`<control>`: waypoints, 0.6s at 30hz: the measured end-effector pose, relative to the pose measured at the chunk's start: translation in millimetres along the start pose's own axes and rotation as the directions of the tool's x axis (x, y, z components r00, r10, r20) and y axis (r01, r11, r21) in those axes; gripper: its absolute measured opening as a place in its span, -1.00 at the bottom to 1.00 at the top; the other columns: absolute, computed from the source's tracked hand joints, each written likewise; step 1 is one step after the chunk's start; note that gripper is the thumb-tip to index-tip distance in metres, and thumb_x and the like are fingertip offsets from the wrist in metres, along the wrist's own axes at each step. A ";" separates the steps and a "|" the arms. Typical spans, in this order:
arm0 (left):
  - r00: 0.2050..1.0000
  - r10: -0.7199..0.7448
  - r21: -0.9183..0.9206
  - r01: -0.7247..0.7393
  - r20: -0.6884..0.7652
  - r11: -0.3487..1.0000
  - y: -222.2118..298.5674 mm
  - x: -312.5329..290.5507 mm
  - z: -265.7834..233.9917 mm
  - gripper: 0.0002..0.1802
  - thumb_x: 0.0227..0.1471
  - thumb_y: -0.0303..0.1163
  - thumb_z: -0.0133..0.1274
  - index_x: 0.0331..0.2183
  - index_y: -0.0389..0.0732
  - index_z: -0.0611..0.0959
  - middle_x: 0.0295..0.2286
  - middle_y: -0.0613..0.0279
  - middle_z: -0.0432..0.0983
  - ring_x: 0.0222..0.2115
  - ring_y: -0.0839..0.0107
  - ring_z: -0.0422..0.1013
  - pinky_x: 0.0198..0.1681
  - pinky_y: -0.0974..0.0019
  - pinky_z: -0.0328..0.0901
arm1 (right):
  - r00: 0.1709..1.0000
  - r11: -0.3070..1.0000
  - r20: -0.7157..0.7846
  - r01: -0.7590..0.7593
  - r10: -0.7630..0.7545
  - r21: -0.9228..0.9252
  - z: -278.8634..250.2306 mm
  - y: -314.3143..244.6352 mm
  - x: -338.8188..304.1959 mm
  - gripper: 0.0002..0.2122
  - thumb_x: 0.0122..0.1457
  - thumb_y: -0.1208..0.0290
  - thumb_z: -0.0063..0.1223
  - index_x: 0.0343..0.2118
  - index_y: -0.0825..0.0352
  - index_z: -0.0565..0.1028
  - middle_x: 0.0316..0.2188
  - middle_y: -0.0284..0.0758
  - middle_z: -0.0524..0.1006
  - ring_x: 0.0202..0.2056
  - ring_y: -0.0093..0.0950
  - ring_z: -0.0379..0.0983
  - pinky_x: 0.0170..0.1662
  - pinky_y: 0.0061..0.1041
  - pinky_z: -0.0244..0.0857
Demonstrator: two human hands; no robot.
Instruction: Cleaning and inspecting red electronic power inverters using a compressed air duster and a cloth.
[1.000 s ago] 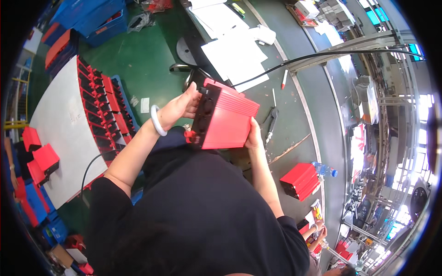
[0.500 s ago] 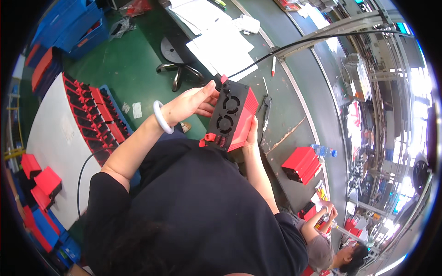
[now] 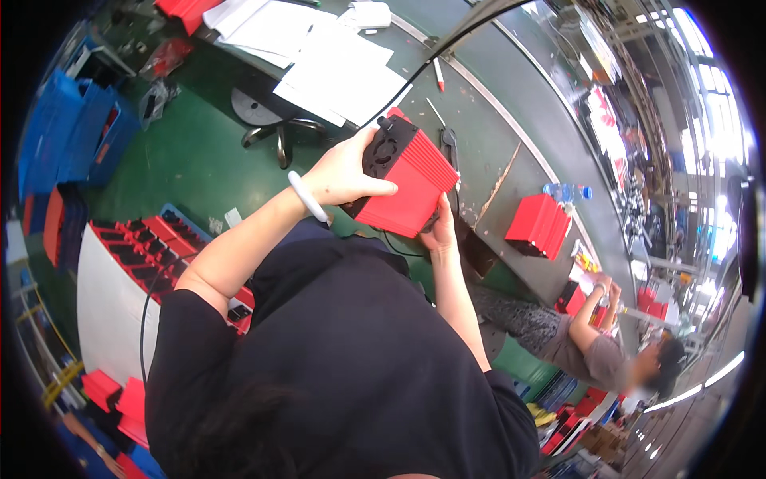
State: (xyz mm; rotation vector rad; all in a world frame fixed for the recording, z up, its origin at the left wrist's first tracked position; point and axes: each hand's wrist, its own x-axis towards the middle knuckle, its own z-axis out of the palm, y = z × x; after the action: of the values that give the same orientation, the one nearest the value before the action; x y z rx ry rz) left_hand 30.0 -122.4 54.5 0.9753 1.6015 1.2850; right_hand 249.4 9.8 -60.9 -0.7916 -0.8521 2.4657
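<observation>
A red power inverter with a finned case and a black fan panel is held up in front of my body, beside the bench edge. My left hand, with a pale bangle at the wrist, grips its fan end, the thumb lying across the red face. The fingers behind the panel are hidden. My right hand supports the opposite lower corner, its fingers partly out of sight beneath the case. A dark slim tool lies on the green bench just beyond the inverter.
Papers and a red-tipped marker lie on the bench; a second red unit stands near a plastic bottle. Red units line a white table at left. Blue bins stand far left; a co-worker is at right.
The inverter has turned so its red finned face shows more and the fan panel less. My left hand, earlier beside the panel with fingers apart, has closed on it. The view has shifted.
</observation>
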 end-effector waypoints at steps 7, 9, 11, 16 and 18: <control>0.961 0.060 0.571 -0.210 0.271 0.793 20.5 26.1 -4.5 -0.11 -0.43 -0.12 0.18 0.00 -0.31 0.34 -0.30 -0.11 0.49 -0.28 0.05 0.45 -0.17 0.19 0.34 | 0.875 0.805 -0.279 0.183 -0.395 -0.565 1.0 -56.5 -39.8 -0.64 0.05 0.63 -0.01 -0.05 0.32 0.30 -0.22 -0.34 0.38 -0.22 -0.58 0.33 -0.14 -0.59 0.27; 0.923 0.071 0.561 -0.291 0.379 0.775 22.2 32.7 -2.3 -0.17 -0.45 -0.16 0.17 -0.05 -0.29 0.37 -0.35 -0.12 0.49 -0.33 0.02 0.45 -0.22 0.18 0.33 | 0.826 0.718 -0.193 0.314 -0.529 -0.621 43.0 -71.9 -50.9 -0.63 -0.01 0.68 0.11 -0.11 0.32 0.33 -0.24 -0.33 0.37 -0.22 -0.58 0.34 -0.18 -0.61 0.27; 0.873 0.017 0.566 -0.330 0.487 0.756 29.1 37.2 2.0 -0.19 -0.47 -0.17 0.16 -0.07 -0.28 0.37 -0.38 -0.12 0.49 -0.35 0.00 0.45 -0.25 0.15 0.33 | 0.798 0.629 -0.134 0.346 -0.588 -0.696 82.1 -79.9 -62.8 -0.73 -0.02 0.67 0.12 -0.23 0.37 0.41 -0.29 -0.35 0.39 -0.22 -0.58 0.35 -0.18 -0.61 0.28; 0.764 0.007 0.524 -0.449 0.645 0.724 32.1 41.4 12.5 -0.18 -0.48 -0.16 0.17 -0.07 -0.27 0.39 -0.40 -0.10 0.51 -0.36 0.01 0.46 -0.27 0.14 0.35 | 0.814 0.213 0.174 0.341 -0.555 -0.916 127.4 -86.2 -79.8 -0.81 -0.12 0.64 0.17 -0.37 0.42 0.52 -0.43 -0.26 0.52 -0.37 -0.47 0.48 -0.28 -0.58 0.34; 0.715 -0.041 0.535 -0.482 0.698 0.694 34.4 41.1 17.0 -0.20 -0.48 -0.17 0.18 -0.08 -0.26 0.39 -0.43 -0.06 0.52 -0.38 0.02 0.47 -0.29 0.14 0.35 | 0.855 0.210 0.039 0.171 -0.517 -0.963 134.1 -80.0 -82.9 -0.87 -0.05 0.67 0.12 -0.38 0.43 0.52 -0.43 -0.35 0.52 -0.42 -0.62 0.44 -0.29 -0.66 0.30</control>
State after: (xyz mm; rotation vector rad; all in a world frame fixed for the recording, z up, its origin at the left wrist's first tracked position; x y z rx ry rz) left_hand 34.1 -72.7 80.6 1.9217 1.3636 0.2979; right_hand 242.8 -33.5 110.4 -1.0962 -2.1577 1.1193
